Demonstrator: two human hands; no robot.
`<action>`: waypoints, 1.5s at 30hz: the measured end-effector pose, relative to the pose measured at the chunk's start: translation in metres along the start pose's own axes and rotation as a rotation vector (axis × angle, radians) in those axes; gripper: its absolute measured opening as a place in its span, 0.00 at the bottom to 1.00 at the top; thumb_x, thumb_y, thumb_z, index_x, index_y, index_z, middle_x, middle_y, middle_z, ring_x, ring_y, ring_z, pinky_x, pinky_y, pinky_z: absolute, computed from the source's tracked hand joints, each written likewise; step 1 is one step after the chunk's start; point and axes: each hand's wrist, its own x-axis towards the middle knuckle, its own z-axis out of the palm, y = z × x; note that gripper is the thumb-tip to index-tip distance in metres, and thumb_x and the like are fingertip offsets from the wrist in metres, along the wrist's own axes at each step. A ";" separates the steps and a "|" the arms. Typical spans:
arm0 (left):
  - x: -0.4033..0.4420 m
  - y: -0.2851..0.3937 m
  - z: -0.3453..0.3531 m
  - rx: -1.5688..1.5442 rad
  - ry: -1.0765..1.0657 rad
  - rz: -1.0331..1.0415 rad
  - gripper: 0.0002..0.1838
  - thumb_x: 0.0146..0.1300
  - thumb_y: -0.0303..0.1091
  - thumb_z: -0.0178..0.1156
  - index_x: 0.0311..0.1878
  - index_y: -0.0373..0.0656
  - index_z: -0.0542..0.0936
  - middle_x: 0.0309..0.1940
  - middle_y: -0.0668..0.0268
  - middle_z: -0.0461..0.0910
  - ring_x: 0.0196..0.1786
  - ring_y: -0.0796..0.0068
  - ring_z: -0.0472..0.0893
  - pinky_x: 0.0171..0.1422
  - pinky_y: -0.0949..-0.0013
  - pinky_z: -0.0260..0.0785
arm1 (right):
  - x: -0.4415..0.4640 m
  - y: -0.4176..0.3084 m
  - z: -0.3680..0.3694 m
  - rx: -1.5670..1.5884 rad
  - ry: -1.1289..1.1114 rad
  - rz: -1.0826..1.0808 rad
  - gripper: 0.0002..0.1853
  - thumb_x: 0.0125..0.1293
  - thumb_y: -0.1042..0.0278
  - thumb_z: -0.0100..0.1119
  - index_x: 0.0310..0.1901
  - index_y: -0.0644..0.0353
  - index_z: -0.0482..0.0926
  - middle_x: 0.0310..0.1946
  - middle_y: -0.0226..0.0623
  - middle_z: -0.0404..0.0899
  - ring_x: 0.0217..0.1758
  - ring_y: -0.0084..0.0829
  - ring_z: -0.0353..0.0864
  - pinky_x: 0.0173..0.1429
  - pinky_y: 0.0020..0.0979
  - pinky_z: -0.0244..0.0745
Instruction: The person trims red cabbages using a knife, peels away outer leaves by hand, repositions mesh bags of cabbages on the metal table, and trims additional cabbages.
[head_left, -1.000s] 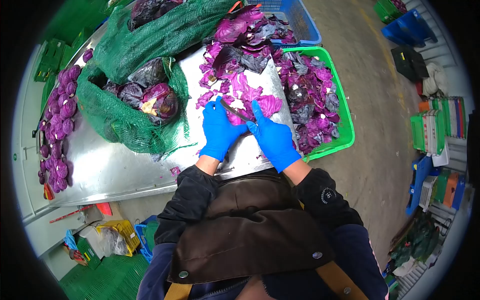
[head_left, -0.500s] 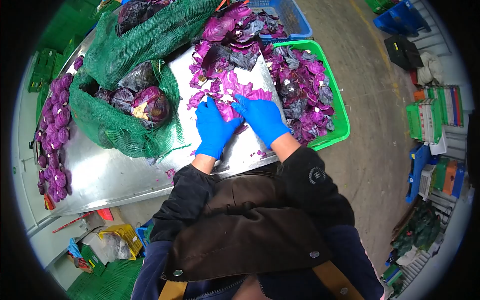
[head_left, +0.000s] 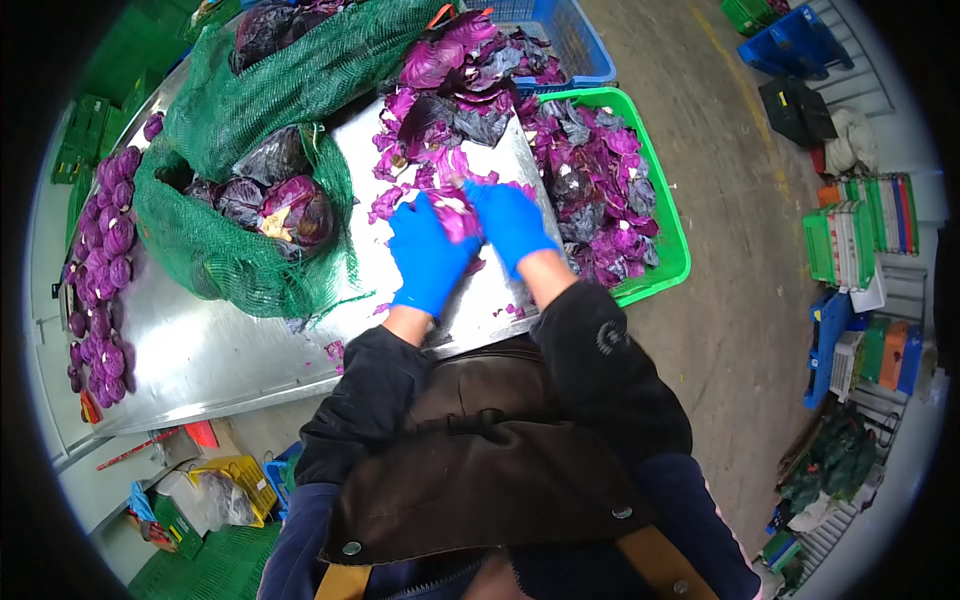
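Both my hands wear blue gloves over the near part of the metal table (head_left: 200, 345). Fingers curled, my left hand (head_left: 430, 255) grips the left side of a purple cabbage (head_left: 455, 217). Against its right side is my closed right hand (head_left: 508, 222). Something small and blurred shows at its fingertips; the knife seen earlier cannot be made out. Loose purple leaves (head_left: 430, 130) lie just beyond my hands. To the right, a green crate (head_left: 668, 215) holds many leaves. Left of my hands, a green net bag (head_left: 215, 255) lies open around dark cabbage heads (head_left: 297, 212).
Several trimmed purple cabbages (head_left: 105, 240) line the table's far left edge. Another filled green net (head_left: 300, 75) lies at the back, beside a blue crate (head_left: 590, 45) with leaves. Yellow crate (head_left: 255, 480) stands below left. Stacked crates (head_left: 835, 245) line the right wall.
The knife, visible between my hands a second ago, no longer shows clearly. My right hand has moved left and turned over the cabbage. The view has shifted slightly.
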 end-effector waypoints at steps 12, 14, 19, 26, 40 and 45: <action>-0.065 -0.081 0.024 -0.493 0.091 0.359 0.57 0.42 0.41 0.78 0.72 0.36 0.55 0.70 0.52 0.58 0.72 0.55 0.60 0.77 0.58 0.51 | 0.012 0.070 0.035 0.614 0.008 0.278 0.26 0.59 0.57 0.65 0.58 0.61 0.76 0.33 0.46 0.84 0.34 0.40 0.84 0.38 0.39 0.77; -0.063 -0.087 0.020 -0.530 0.078 0.369 0.56 0.42 0.41 0.78 0.72 0.36 0.54 0.70 0.52 0.57 0.73 0.55 0.59 0.78 0.58 0.50 | -0.006 0.054 0.027 0.654 0.022 0.274 0.30 0.60 0.58 0.66 0.61 0.62 0.73 0.32 0.44 0.84 0.33 0.38 0.84 0.37 0.38 0.76; -0.043 -0.064 0.020 -0.770 0.125 0.042 0.43 0.44 0.44 0.78 0.60 0.39 0.65 0.54 0.57 0.69 0.59 0.61 0.72 0.65 0.62 0.65 | -0.040 0.002 0.015 0.228 0.055 -0.176 0.39 0.60 0.53 0.66 0.71 0.49 0.62 0.42 0.46 0.84 0.39 0.42 0.84 0.43 0.38 0.78; -0.032 -0.060 0.020 -0.760 0.080 0.195 0.40 0.48 0.37 0.74 0.63 0.40 0.64 0.55 0.57 0.70 0.59 0.63 0.73 0.63 0.63 0.67 | -0.007 -0.007 0.024 0.212 -0.137 -0.479 0.30 0.56 0.54 0.68 0.63 0.42 0.74 0.46 0.41 0.82 0.45 0.40 0.84 0.48 0.36 0.77; -0.084 -0.091 -0.003 -0.497 -0.007 0.430 0.45 0.45 0.41 0.76 0.68 0.44 0.67 0.65 0.52 0.64 0.68 0.52 0.66 0.71 0.56 0.60 | 0.013 0.048 0.059 0.116 0.069 -0.294 0.26 0.57 0.53 0.67 0.57 0.49 0.77 0.43 0.43 0.83 0.43 0.44 0.84 0.46 0.40 0.78; -0.083 -0.084 -0.012 -0.460 -0.024 0.305 0.45 0.43 0.42 0.77 0.66 0.44 0.68 0.65 0.52 0.60 0.67 0.51 0.66 0.69 0.57 0.63 | -0.036 0.031 0.039 0.469 -0.184 -0.288 0.25 0.58 0.53 0.69 0.58 0.48 0.79 0.42 0.41 0.84 0.41 0.34 0.85 0.45 0.34 0.78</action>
